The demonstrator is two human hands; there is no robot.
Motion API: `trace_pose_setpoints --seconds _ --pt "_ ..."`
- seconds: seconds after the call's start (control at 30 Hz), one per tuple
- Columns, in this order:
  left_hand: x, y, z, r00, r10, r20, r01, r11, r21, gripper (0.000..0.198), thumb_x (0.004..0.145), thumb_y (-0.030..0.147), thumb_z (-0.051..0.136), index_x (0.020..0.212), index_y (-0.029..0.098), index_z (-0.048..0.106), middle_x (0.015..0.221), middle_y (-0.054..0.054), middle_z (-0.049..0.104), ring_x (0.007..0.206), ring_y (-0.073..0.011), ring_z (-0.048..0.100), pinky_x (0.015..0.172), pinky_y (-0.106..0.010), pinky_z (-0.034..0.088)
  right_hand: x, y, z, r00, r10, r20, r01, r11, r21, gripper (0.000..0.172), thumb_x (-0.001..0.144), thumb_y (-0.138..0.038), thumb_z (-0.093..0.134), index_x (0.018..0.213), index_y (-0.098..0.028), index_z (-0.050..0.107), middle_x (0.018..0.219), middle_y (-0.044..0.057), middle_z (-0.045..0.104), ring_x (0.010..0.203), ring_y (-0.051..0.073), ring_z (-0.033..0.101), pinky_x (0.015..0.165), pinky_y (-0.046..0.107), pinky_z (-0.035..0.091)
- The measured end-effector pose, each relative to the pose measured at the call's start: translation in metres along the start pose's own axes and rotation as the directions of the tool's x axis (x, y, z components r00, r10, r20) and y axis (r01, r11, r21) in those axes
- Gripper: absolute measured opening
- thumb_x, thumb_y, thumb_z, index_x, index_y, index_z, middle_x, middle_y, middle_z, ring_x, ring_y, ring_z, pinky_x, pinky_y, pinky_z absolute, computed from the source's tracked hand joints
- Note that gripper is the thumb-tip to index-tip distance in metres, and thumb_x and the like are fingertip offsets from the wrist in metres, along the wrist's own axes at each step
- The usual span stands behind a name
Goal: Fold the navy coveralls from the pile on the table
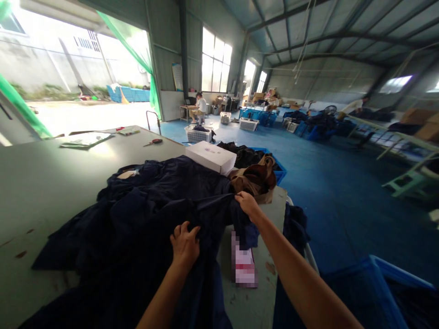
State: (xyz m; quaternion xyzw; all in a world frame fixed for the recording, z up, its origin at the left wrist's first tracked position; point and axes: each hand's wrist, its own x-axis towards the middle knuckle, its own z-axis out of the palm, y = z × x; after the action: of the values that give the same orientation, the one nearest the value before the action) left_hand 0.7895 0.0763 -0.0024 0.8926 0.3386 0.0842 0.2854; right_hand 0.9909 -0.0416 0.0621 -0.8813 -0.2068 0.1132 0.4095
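A heap of dark navy garments (pixel 137 228) covers the near part of a grey work table (pixel 51 178). My left hand (pixel 184 244) rests on the cloth with its fingers curled into the fabric. My right hand (pixel 247 203) reaches further out and pinches the edge of the navy garment near a brown cloth bundle (pixel 255 179). A white box (pixel 211 156) lies on the pile just beyond.
Red-handled scissors (pixel 154 142) and papers (pixel 85 139) lie at the table's far end. A blue crate (pixel 279 171) stands behind the table, another blue crate (pixel 384 283) at the lower right. A person (pixel 200 107) sits at a desk far off; crates and baskets dot the blue floor.
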Motion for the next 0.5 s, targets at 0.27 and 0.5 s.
trace_pose_setpoints --seconds 0.27,0.5 --pt "-0.012 0.074 0.015 0.993 0.119 -0.01 -0.044 0.29 -0.956 0.068 0.06 0.024 0.064 0.125 0.021 0.041 0.116 -0.006 0.058 0.103 -0.0179 0.055 0.09 -0.031 0.043 -0.039 -0.038 0.013 0.913 -0.18 0.366 0.092 0.965 0.247 0.031 0.082 -0.04 0.041 0.092 -0.018 0.06 0.073 0.001 0.062 0.064 0.013 0.057 0.058 0.025 0.045" --pt "-0.016 0.04 -0.028 0.961 -0.233 0.147 0.211 0.278 -0.937 0.042 0.057 0.016 0.052 0.098 0.018 0.059 0.086 -0.002 0.066 0.083 -0.0183 0.061 0.072 -0.028 0.048 -0.021 -0.001 0.031 0.911 -0.235 0.34 0.253 0.967 -0.011 0.047 0.066 -0.01 0.055 0.111 -0.021 0.055 0.098 0.003 0.063 0.089 0.016 0.057 0.08 0.03 0.044"
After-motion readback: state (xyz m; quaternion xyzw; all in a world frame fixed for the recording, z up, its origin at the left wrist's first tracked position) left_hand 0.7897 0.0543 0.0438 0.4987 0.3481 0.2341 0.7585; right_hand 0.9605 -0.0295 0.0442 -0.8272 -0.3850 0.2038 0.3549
